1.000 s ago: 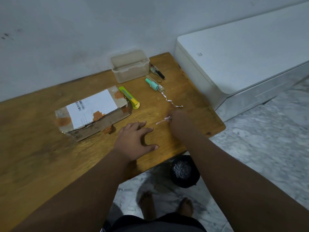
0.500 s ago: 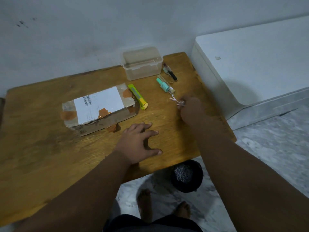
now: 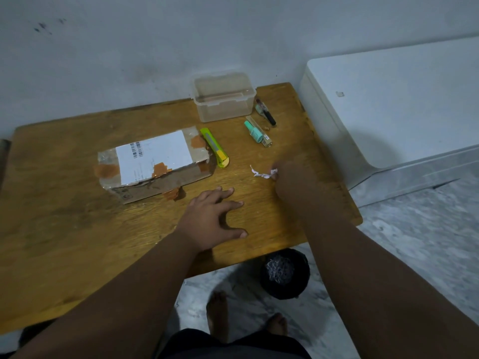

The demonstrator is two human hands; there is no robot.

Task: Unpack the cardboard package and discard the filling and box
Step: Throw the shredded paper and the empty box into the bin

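Note:
A cardboard box (image 3: 166, 185) with a white label and orange tape lies on the wooden table (image 3: 64, 224), left of centre. My left hand (image 3: 211, 218) rests flat on the table just in front of the box's right end, fingers spread, holding nothing. My right hand (image 3: 293, 182) is closed on a thin white shredded paper strip (image 3: 259, 173) that trails left over the table. A black bin (image 3: 285, 273) with shredded filling inside stands on the floor below the table's front edge.
A green and yellow utility knife (image 3: 215, 147) lies beside the box. Small cosmetic tubes (image 3: 256, 132) and a clear lidded plastic container (image 3: 224, 95) sit near the wall. A white cabinet (image 3: 388, 104) borders the table on the right. My bare feet show below.
My right hand reached toward the tubes, gathered the paper strip, and now has pulled back toward me with it. The left hand has stayed flat on the table.

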